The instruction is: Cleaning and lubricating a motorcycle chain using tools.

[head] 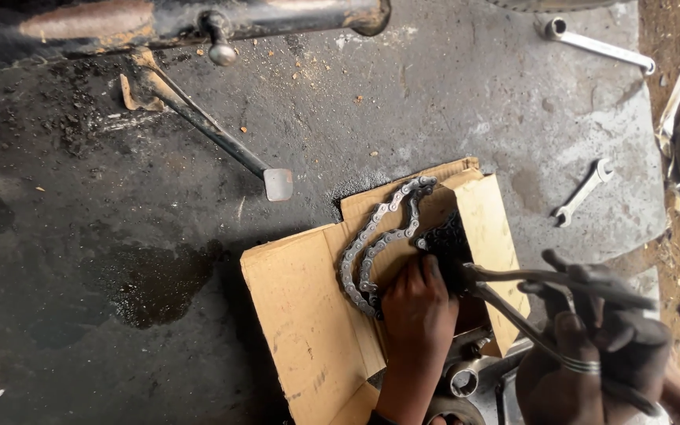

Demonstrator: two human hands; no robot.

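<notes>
L hand: your left hand [417,303] is palm-down, fingers curled, pressing the chain [379,236] onto the cardboard [301,315].
R hand: your right hand [592,346] is clenched round the pliers [513,295] handles, wrist low at frame's btm-right, ring on one finger.
Pliers: nose points left, meets chain beside L fingers.
Chain: looped on cardboard, on the oily floor [159,236].
Nearby: two spanners [584,191] upper right, well apart.
</notes>
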